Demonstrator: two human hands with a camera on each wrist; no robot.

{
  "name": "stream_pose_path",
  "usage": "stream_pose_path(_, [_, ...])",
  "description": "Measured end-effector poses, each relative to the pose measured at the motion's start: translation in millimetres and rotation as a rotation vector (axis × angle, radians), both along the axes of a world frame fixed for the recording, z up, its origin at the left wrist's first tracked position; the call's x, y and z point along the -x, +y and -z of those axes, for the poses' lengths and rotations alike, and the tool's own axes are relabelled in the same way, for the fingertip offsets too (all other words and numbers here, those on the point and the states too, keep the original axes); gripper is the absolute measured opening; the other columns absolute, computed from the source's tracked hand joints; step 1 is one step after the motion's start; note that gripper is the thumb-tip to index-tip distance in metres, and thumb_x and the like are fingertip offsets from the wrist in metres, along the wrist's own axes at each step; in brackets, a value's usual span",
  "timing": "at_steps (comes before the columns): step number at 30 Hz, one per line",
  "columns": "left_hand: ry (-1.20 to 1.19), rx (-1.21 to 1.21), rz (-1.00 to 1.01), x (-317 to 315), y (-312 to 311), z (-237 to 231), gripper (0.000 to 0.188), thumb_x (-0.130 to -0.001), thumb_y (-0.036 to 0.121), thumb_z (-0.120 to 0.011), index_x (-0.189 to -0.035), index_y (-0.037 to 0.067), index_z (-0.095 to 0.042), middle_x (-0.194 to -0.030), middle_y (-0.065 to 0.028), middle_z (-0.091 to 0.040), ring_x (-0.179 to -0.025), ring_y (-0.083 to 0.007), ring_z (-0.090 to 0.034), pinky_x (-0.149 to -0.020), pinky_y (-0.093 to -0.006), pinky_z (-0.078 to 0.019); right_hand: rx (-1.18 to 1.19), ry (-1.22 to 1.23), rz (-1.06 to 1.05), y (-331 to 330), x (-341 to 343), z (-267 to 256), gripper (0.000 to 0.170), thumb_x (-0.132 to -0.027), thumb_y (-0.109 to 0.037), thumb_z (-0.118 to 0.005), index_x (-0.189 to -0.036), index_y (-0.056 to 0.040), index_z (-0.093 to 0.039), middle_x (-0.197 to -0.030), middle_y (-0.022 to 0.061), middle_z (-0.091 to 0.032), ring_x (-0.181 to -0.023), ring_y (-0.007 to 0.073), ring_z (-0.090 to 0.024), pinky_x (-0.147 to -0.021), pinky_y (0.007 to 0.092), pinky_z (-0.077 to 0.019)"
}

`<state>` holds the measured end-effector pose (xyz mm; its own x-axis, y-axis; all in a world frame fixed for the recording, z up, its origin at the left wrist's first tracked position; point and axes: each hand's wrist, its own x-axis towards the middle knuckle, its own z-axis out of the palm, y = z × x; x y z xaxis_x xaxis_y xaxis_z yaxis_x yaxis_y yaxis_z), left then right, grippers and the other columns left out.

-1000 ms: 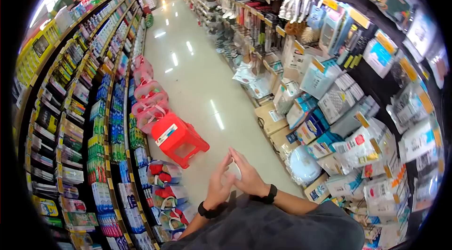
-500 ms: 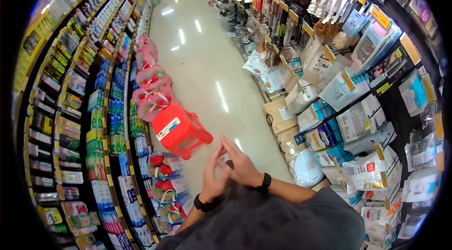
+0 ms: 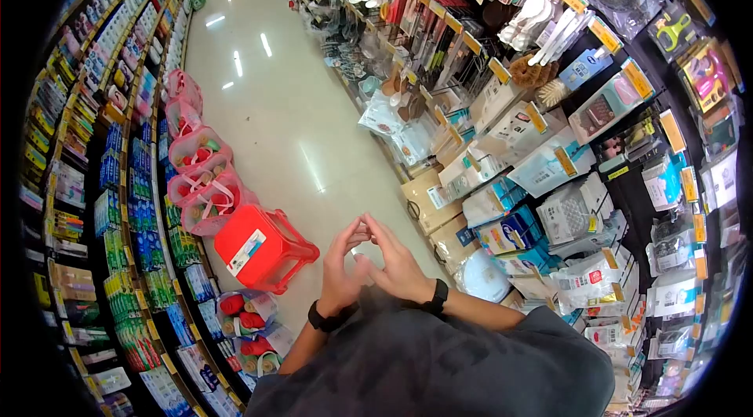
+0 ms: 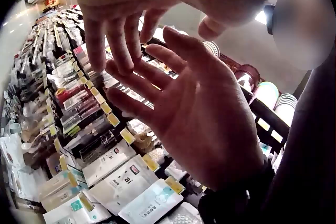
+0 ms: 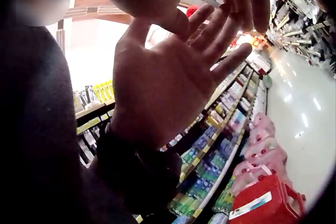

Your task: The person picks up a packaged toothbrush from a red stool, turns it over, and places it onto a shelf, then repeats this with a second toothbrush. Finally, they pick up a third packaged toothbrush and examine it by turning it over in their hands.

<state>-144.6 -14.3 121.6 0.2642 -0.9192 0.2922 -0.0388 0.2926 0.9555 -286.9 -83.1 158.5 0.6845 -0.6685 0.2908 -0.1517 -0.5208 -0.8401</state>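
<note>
At six o'clock in the head view, the left hand (image 3: 338, 277) and right hand (image 3: 400, 272) are relaxed, unclenched (fingertips close together); a red stool (image 3: 264, 244) stands at their nine.

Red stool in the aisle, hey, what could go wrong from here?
The red stool juts onto the aisle floor, so a foot might catch it. If bumped, it could shove the pink bags lined up beside it. Opposite, the right arm might brush the hanging packets.

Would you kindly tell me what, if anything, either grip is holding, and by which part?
Nothing is held: the left grip and right grip are both empty, with nothing gripped between them.
</note>
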Motion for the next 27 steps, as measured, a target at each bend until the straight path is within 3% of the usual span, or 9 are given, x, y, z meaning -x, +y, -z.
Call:
stream_pose_path(6, [-0.024, -0.006, -0.031, -43.6, -27.0, 4.8, 0.063, -0.091, 0.007, -0.063, -0.152, 0.001, -0.044, -0.136, -0.0186, -0.058, -0.123, -0.0299, -0.061, -0.106, -0.0412, -0.0491, 0.038, 0.048, -0.002, -30.2, -40.9, 3.5, 0.074, -0.096, -0.017, -0.067, -0.156, 0.0034, -0.030, -0.148, 0.0285, -0.047, -0.133, 0.0428, -0.052, -0.109, 0.0427, -0.0451])
stream_pose_path(14, [0.130, -0.133, -0.245, -102.8, -52.4, 21.5, 0.063, -0.093, 0.008, -0.062, -0.152, -0.001, -0.043, -0.141, -0.0180, -0.056, -0.129, -0.0287, -0.058, -0.108, -0.0400, -0.0468, 0.004, 0.029, -0.221, -92.2, -122.8, 17.4, 0.070, -0.098, -0.019, -0.066, -0.156, 0.0008, -0.033, -0.145, 0.0294, -0.050, -0.131, 0.0434, -0.053, -0.107, 0.0436, -0.0465])
stream_pose_path(18, [0.093, -0.160, -0.391, -140.6, -76.4, 14.2, 0.063, -0.092, 0.003, -0.060, -0.152, -0.001, -0.042, -0.141, -0.0168, -0.056, -0.130, -0.0281, -0.058, -0.108, -0.0390, -0.0466, -0.052, 0.027, -0.358, -133.4, -172.5, 17.9, 0.071, -0.096, -0.019, -0.070, -0.154, 0.0008, -0.036, -0.146, 0.0257, -0.052, -0.131, 0.0396, -0.055, -0.108, 0.0416, -0.0465])
stream_pose_path(23, [0.051, -0.198, -0.593, -174.5, -111.5, 2.0, 0.061, -0.092, -0.002, -0.056, -0.151, 0.001, -0.044, -0.140, -0.0164, -0.057, -0.129, -0.0282, -0.058, -0.107, -0.0387, -0.0472, -0.016, -0.037, -0.522, -185.7, -236.6, 25.5, 0.070, -0.097, -0.023, -0.068, -0.154, 0.0005, -0.036, -0.144, 0.0288, -0.053, -0.127, 0.0431, -0.057, -0.103, 0.0448, -0.0495])
stream_pose_path(27, [-0.018, -0.239, -0.812, -193.1, -122.4, -9.7, 0.058, -0.093, 0.004, -0.060, -0.150, 0.001, -0.046, -0.142, -0.0166, -0.057, -0.126, -0.0286, -0.060, -0.106, -0.0393, -0.0477, -0.058, -0.002, -0.671, -210.3, -282.6, 32.0, 0.069, -0.097, -0.022, -0.069, -0.152, 0.0034, -0.038, -0.142, 0.0294, -0.054, -0.127, 0.0433, -0.057, -0.104, 0.0449, -0.0491])
